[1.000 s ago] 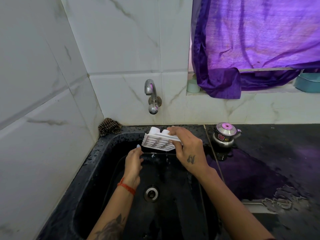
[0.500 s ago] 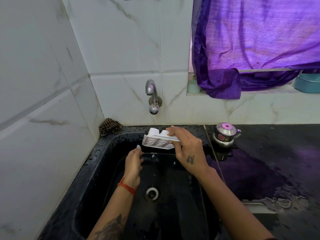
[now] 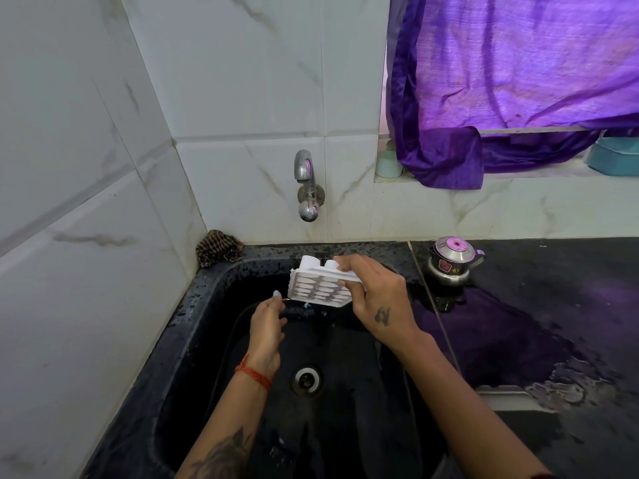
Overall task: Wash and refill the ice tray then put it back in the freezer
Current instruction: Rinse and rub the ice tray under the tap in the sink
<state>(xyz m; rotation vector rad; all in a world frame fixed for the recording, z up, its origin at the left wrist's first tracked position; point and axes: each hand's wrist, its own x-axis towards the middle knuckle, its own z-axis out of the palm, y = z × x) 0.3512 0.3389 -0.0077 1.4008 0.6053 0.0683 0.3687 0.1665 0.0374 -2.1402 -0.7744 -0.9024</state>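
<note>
1. I hold the ice tray (image 3: 320, 288) over the back of the sink (image 3: 207, 305), below the tap (image 3: 306, 188), so that anything it sheds falls into the basin.
2. My right hand (image 3: 377, 299) grips the tray's right end, fingers curled over the top edge. The tray is tipped on edge, its open cells facing me; I judge this tilt suits draining.
3. My left hand (image 3: 268, 326) sits just beside the tray's lower left corner. It is loosely curled, and its fingertips seem to pinch the corner; the contact is too small to confirm.
4. The tray is white rigid plastic with rows of oval cells, rounded cups bulging on the far side.
5. The sink is dark, speckled and wet; the drain (image 3: 306, 380) is metal.
6. I see no stream at the tap, so I judge refilling not yet begun.
</note>
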